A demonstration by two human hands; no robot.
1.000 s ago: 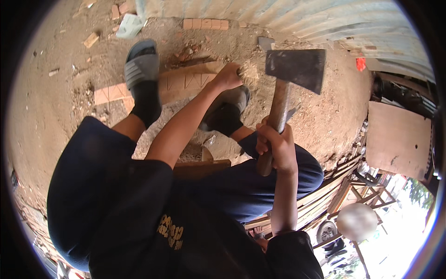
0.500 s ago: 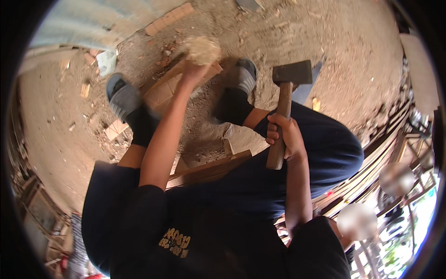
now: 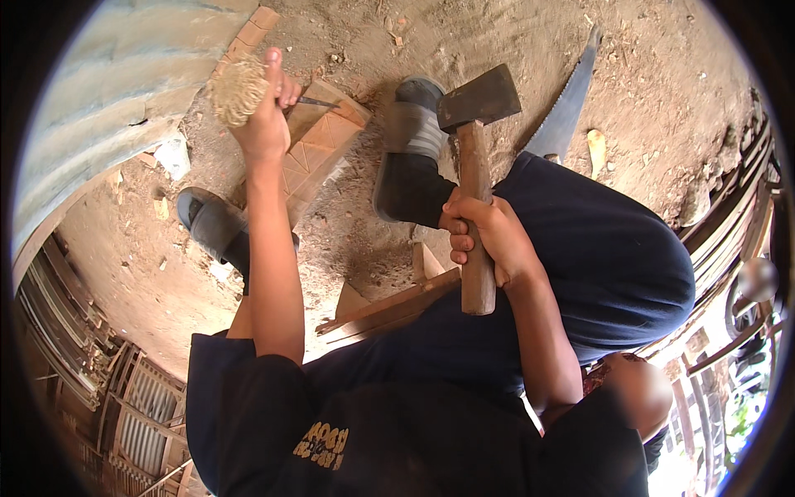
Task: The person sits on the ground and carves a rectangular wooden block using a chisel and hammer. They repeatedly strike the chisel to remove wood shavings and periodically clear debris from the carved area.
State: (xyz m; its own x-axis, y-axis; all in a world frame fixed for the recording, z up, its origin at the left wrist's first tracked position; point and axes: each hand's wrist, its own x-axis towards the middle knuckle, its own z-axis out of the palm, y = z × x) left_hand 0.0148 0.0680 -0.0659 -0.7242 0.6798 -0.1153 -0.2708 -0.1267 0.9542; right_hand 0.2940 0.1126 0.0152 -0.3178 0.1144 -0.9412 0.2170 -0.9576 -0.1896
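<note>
Bare dirt ground [image 3: 654, 91] surrounds a light brown plank [image 3: 321, 145] scored with zigzag lines, and a corrugated metal wall [image 3: 99, 108] curves along to the left of that plank. The person's dark trousers [image 3: 596, 257] spread across the side of the plank nearest the body, the bent right knee lying well to its right. A narrow wooden board [image 3: 397, 308] sits between the legs, also nearer the body than the plank. A saw blade [image 3: 567, 103] lies well to the right of the plank, its toothed edge facing it. Right of the plank too, but closer, a hatchet [image 3: 474, 166] is held with its dark head pointing away from the body; the right hand [image 3: 489, 236] is wrapped firmly around its wooden handle. The grey right sandal [image 3: 414, 128] stands between plank and saw, the left one left of the plank's near end. The left hand [image 3: 263, 124], at the plank's left side, is clamped on a chisel [image 3: 238, 89] with a frayed, straw-coloured end; its thin dark blade reaches over the plank, though whether the tip touches cannot be told
</note>
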